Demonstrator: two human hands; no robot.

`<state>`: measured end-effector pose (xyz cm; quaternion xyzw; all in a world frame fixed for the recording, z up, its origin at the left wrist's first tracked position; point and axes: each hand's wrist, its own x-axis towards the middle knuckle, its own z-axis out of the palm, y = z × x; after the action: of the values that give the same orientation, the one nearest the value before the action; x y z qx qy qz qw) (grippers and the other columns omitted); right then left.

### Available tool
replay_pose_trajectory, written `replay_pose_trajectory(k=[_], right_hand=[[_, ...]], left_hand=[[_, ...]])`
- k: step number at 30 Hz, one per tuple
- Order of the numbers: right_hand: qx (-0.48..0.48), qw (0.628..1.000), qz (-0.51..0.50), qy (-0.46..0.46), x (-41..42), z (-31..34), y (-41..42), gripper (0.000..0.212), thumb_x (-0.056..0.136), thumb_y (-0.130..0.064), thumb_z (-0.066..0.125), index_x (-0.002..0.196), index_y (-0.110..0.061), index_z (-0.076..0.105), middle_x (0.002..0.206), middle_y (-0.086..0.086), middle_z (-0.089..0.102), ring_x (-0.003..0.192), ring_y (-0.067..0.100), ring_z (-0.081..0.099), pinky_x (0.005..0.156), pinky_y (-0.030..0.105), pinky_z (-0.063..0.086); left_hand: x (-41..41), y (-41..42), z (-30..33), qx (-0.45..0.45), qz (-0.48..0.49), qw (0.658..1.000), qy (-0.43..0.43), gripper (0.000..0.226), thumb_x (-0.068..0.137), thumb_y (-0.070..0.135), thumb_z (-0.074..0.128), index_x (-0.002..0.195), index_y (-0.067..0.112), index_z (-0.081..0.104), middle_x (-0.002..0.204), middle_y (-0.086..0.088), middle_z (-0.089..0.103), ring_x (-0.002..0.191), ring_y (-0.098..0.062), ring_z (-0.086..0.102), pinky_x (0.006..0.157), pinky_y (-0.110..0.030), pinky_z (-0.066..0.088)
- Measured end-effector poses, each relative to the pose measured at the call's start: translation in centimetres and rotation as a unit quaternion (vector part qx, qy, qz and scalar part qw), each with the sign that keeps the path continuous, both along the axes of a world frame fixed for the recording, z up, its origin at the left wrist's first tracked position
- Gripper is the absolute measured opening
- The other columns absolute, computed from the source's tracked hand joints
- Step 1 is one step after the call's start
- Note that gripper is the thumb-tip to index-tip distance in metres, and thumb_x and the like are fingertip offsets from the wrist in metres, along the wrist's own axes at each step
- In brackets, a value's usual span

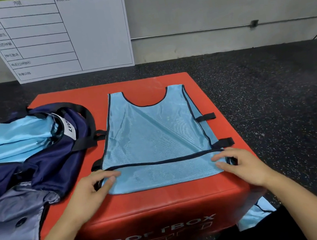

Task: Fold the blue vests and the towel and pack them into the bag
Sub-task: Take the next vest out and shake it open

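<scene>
A light blue mesh vest (151,133) with dark trim lies flat on the red soft box (165,205), neck opening away from me. Its near hem is doubled over in a narrow band. My left hand (90,191) pinches the near left corner of that band, and my right hand (242,165) pinches the near right corner. A navy bag (58,161) lies open on the box's left side, with folded light blue fabric (19,138) inside it. Another piece of light blue vest (255,216) hangs low at the box's right front. I see no towel.
A white board with a printed table (65,31) leans on the wall behind the box. Dark speckled floor (271,95) surrounds the box. The bag's grey lining (11,219) spreads over the near left corner.
</scene>
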<state>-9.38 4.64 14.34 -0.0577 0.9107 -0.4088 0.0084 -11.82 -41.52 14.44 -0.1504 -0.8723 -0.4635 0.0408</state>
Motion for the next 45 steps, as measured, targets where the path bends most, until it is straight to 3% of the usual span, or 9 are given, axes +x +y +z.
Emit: replay_pose_trajectory(k=[3,9,18,23,28,33,37,40,45], right_hand=[[-0.041,0.999,0.023,-0.005,-0.6,0.8,-0.9,0.022,0.09,-0.022,0.077,0.098,-0.042,0.079,0.101,-0.013,0.073,0.104,0.011,0.067,0.1,0.035,0.045],[0.026,0.995,0.059,-0.073,-1.7,0.7,-0.9,0.027,0.092,-0.013,0.074,0.099,-0.038,0.081,0.105,-0.026,0.075,0.113,-0.002,0.064,0.111,0.032,0.042],[-0.053,0.998,-0.001,-0.021,-2.7,1.5,-0.6,0.047,0.085,-0.002,0.079,0.122,-0.03,0.072,0.126,-0.024,0.068,0.125,-0.007,0.056,0.106,0.006,0.032],[-0.081,0.994,-0.02,-0.068,-2.8,1.3,-0.4,0.063,0.081,0.0,0.081,0.131,-0.036,0.067,0.134,-0.024,0.063,0.129,-0.01,0.051,0.108,0.01,0.033],[-0.084,0.989,0.008,-0.125,-2.3,1.5,-0.1,0.067,0.083,0.003,0.078,0.134,-0.036,0.063,0.138,-0.028,0.06,0.132,-0.012,0.047,0.106,0.006,0.031],[-0.069,0.986,0.036,-0.151,-0.7,1.9,0.5,0.07,0.083,0.002,0.078,0.136,-0.04,0.062,0.14,-0.033,0.055,0.137,-0.015,0.038,0.118,0.02,0.02],[-0.088,0.981,0.037,-0.171,1.6,2.2,0.5,0.071,0.082,0.007,0.076,0.134,-0.04,0.064,0.135,-0.034,0.058,0.13,-0.019,0.043,0.104,0.001,0.029],[-0.084,0.974,0.06,-0.2,3.9,2.4,0.3,0.07,0.082,0.005,0.076,0.133,-0.041,0.064,0.136,-0.029,0.059,0.126,-0.019,0.046,0.095,0.0,0.035],[-0.064,0.974,0.095,-0.198,6.9,3.8,0.2,0.068,0.084,-0.008,0.077,0.13,-0.055,0.062,0.14,-0.04,0.05,0.132,-0.023,0.035,0.104,0.006,0.028]], left_hand=[[-0.2,0.9,1.1,0.043,0.015,0.999,0.003,0.023,0.091,0.005,0.071,0.101,0.024,0.08,0.105,0.014,0.076,0.104,0.001,0.067,0.094,-0.011,0.044],[-1.1,0.1,0.7,-0.053,-0.068,0.992,-0.089,0.025,0.091,0.013,0.075,0.099,0.036,0.081,0.105,0.02,0.075,0.104,0.002,0.067,0.102,-0.019,0.043],[-2.7,-0.4,-0.1,0.079,-0.014,0.993,-0.09,0.041,0.086,0.001,0.076,0.118,0.027,0.074,0.121,0.016,0.072,0.12,-0.003,0.062,0.105,-0.013,0.041],[-3.5,-0.4,-0.3,0.072,-0.03,0.987,-0.137,0.057,0.088,-0.002,0.073,0.133,0.032,0.064,0.132,0.024,0.064,0.128,0.004,0.054,0.11,-0.015,0.037],[-3.7,-1.6,-0.5,0.04,-0.055,0.982,-0.174,0.062,0.094,-0.003,0.065,0.142,0.036,0.057,0.144,0.021,0.056,0.139,0.001,0.045,0.122,-0.034,0.027],[-1.2,-2.0,0.1,0.037,-0.065,0.983,-0.169,0.053,0.1,-0.004,0.055,0.139,0.033,0.059,0.142,0.025,0.055,0.139,0.007,0.04,0.114,-0.01,0.025],[1.4,-2.2,0.5,0.033,-0.066,0.983,-0.167,0.051,0.099,-0.004,0.056,0.136,0.031,0.061,0.136,0.027,0.06,0.132,0.008,0.048,0.104,-0.002,0.029],[3.4,-3.0,1.2,0.009,-0.087,0.976,-0.201,0.052,0.1,-0.002,0.057,0.13,0.04,0.064,0.113,0.029,0.07,0.102,0.007,0.06,0.085,-0.006,0.041],[5.2,-3.8,2.9,0.011,-0.109,0.97,-0.218,0.047,0.1,0.001,0.058,0.137,0.029,0.061,0.137,0.023,0.061,0.131,0.006,0.05,0.102,-0.007,0.035]])
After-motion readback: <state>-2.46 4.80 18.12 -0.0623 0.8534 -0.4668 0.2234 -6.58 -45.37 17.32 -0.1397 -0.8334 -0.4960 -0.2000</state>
